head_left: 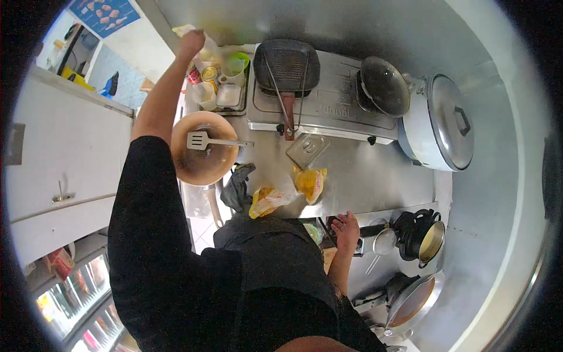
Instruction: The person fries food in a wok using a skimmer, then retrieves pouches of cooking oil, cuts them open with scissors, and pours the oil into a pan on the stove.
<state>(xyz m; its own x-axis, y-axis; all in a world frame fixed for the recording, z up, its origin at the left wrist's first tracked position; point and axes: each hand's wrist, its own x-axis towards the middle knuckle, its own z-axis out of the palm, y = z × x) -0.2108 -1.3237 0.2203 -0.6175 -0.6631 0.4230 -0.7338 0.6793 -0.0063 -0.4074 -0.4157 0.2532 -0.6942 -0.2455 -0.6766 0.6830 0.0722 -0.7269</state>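
My left hand point(192, 43) is stretched to the far left corner, its fingers closed on a pale yellow and white packet point(183, 29), partly hidden by the hand. Below that hand stand an open yellow-topped can point(209, 74), a white tub point(204, 95) and a green container point(237, 63). Near the counter's front edge my right hand point(346, 229) hangs with loosely bent fingers apart and nothing visible in them. Two yellow and clear plastic bags, a left bag point(267, 201) and a right bag point(311, 184), lie on the steel counter point(363, 176).
A pan point(202, 167) with a slotted spatula point(199, 141) across it stands at left, beside a dark cloth point(237, 188). Behind are a gas stove point(337, 108), a grill pan point(287, 61) with tongs, a frying pan point(384, 88) and a large lidded pot point(448, 123). A metal lid point(308, 150) lies in front.
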